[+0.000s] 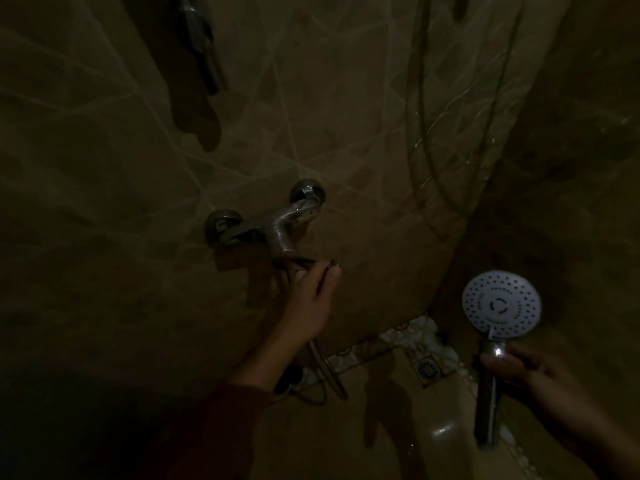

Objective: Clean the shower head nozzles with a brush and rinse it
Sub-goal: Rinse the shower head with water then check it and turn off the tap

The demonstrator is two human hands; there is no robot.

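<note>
The scene is very dim. A round white shower head (501, 304) with many small nozzle holes faces me at the lower right, on a chrome handle. My right hand (519, 370) grips that handle just below the head. My left hand (311, 299) reaches up to the chrome wall mixer tap (277, 223), its fingers closed on the tap's lever under the body. No brush is visible.
The shower hose (424, 133) hangs in a loop along the tiled wall on the right and another length curls on the floor (329, 375). A square floor drain (427, 368) sits in the pebble-tiled corner. A wall bracket (201, 39) is mounted high on the left.
</note>
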